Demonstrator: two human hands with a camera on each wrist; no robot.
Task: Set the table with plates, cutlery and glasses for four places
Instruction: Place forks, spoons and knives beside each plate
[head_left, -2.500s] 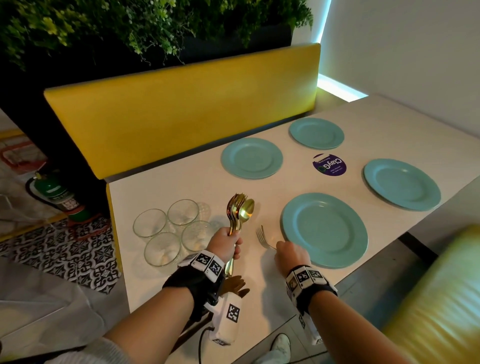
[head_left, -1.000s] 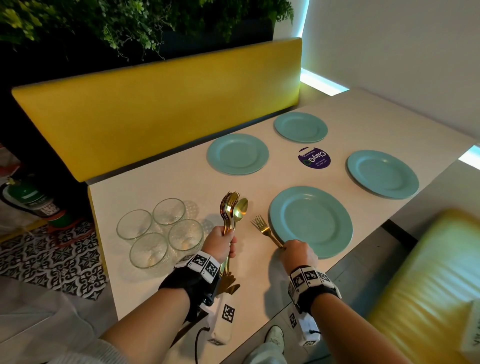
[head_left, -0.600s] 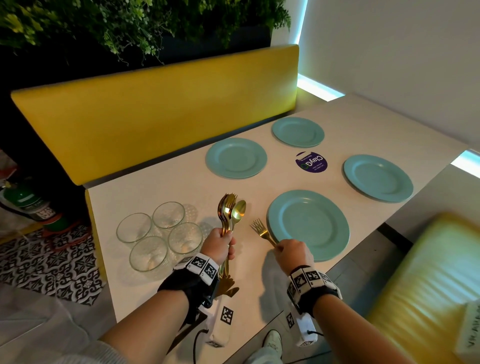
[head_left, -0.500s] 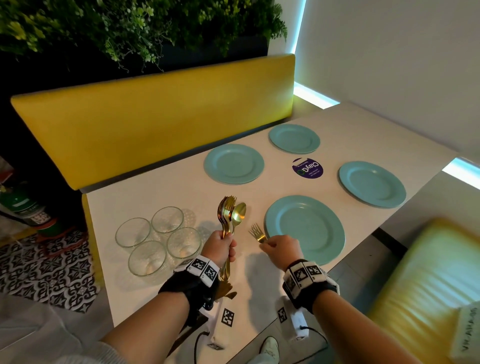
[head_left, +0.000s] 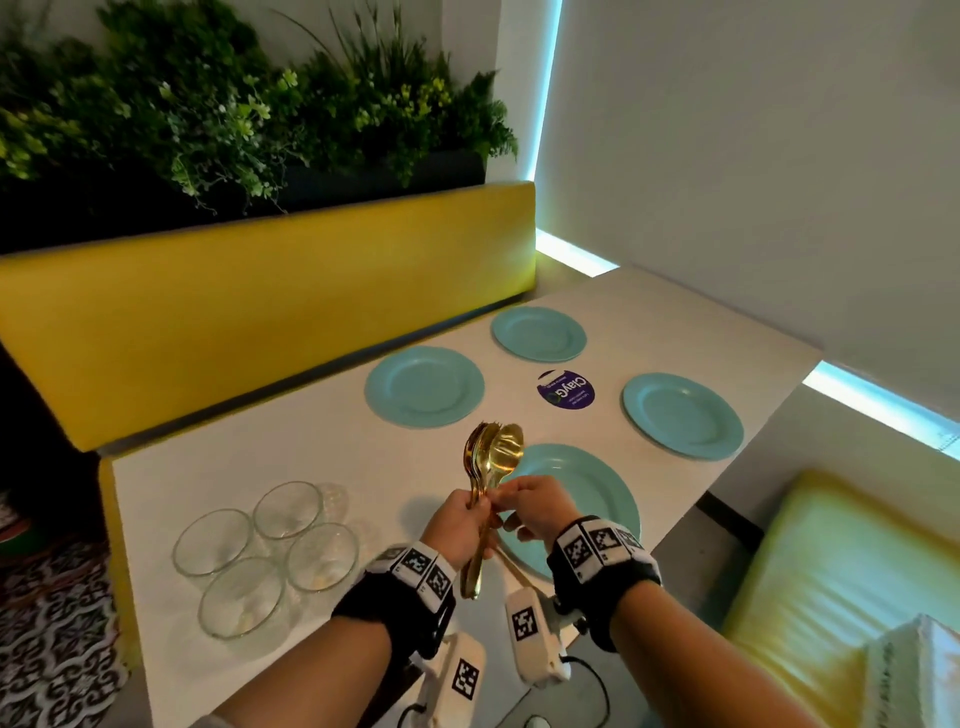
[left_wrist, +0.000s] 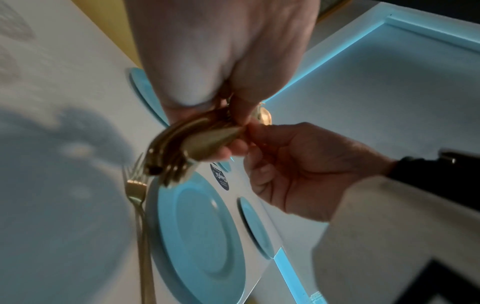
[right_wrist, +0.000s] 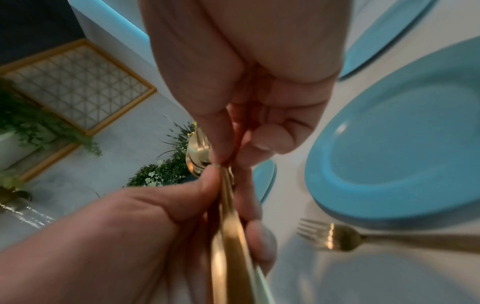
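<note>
L hand (head_left: 460, 525) fists gold cutlery bundle (head_left: 491, 457) upright, R hand (head_left: 535, 506) pinching its handles

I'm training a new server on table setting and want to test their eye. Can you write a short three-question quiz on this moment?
1. True or false: a fork already lies on the table beside the nearest plate.
2. How many glasses stand grouped near the table's left end?
3. Which hand holds the upright bundle of gold cutlery? A) left hand B) right hand alone C) neither

Key
1. True; it lies along that plate's left edge.
2. Four.
3. A; the right hand only pinches at one piece of the bundle.
</note>
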